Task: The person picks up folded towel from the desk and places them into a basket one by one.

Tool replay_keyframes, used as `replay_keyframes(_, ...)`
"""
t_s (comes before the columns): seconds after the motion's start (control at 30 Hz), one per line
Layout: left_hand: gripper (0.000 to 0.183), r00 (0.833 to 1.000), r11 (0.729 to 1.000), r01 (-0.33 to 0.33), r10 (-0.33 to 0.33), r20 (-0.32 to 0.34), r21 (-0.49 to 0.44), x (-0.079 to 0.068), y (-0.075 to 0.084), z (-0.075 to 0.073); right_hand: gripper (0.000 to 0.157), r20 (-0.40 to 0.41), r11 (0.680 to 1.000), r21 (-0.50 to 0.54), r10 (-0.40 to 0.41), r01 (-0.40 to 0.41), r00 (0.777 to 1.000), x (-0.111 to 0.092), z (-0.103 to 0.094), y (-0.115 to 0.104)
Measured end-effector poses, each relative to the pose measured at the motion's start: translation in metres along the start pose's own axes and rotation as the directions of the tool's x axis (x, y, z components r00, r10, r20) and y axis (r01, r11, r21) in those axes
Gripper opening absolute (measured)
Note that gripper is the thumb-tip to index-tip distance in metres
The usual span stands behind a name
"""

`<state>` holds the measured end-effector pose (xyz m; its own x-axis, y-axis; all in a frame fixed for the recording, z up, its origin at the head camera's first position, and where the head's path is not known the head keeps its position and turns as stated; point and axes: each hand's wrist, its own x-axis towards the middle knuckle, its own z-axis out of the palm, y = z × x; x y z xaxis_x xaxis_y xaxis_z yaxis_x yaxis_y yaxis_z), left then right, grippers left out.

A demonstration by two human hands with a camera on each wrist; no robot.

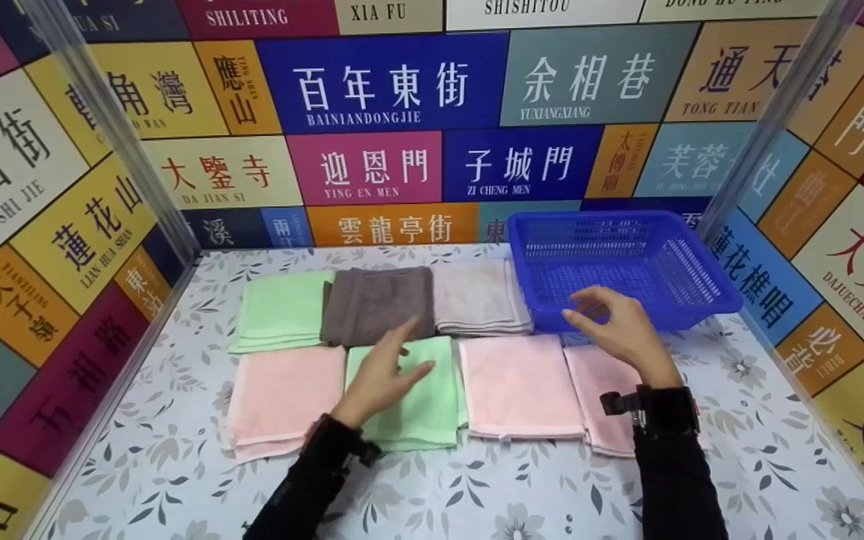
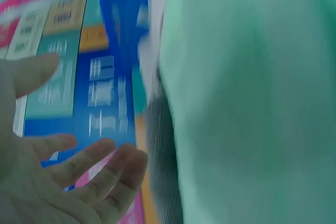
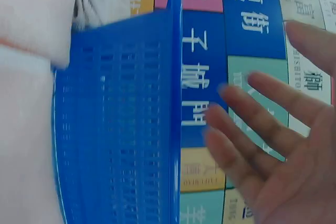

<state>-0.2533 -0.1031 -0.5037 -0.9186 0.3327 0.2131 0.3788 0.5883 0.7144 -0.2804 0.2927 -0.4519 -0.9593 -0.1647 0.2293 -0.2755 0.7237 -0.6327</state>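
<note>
My left hand (image 1: 385,377) hovers over the front green towel (image 1: 424,405), its fingers loosely spread with nothing in them. In the left wrist view that green towel (image 2: 252,98) fills the right side, beside the relaxed fingers. Above the near edge of the blue plastic basket (image 1: 627,307) is my right hand (image 1: 619,330), fingers lightly bent and holding nothing. Folded pink towels (image 1: 526,386) lie in the front row, one (image 1: 604,405) partly hidden under the right forearm. Behind them a green towel (image 1: 282,307), a brown towel (image 1: 379,304) and a light grey towel (image 1: 481,296) form the back row.
Everything lies on a white table (image 1: 477,495) with a leaf and flower print. Walls covered in coloured sign panels (image 1: 379,82) enclose it at the back and both sides. Clear corner posts (image 1: 777,127) stand at the back. The basket sits at the back right.
</note>
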Motion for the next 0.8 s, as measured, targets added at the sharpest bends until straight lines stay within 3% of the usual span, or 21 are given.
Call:
replay_keyframes(0.13, 0.073, 0.992, 0.998, 0.002, 0.005, 0.125, -0.058, 0.005, 0.02, 0.032, 0.043, 0.183, 0.997, -0.065, 0.04, -0.028, 0.982, 0.003, 0.018, -0.003)
replay_keyframes(0.27, 0.076, 0.985, 0.998, 0.008, -0.018, 0.174, 0.056, 0.01, 0.033, 0.055, 0.056, 0.286, 0.981, -0.18, 0.119, -0.069, 0.951, 0.005, 0.036, -0.004)
replay_keyframes(0.5, 0.075, 0.989, 0.95, 0.003, -0.05, 0.142, 0.313, 0.017, 0.044, 0.082, 0.085, 0.361, 0.973, -0.206, 0.179, -0.109, 0.915, 0.005, 0.059, 0.0)
replay_keyframes(0.8, 0.08, 0.99, 0.919, 0.047, -0.096, 0.107, 0.392, 0.02, 0.042, 0.094, 0.082, 0.365, 0.975, -0.191, 0.176, -0.111, 0.914, 0.006, 0.067, 0.003)
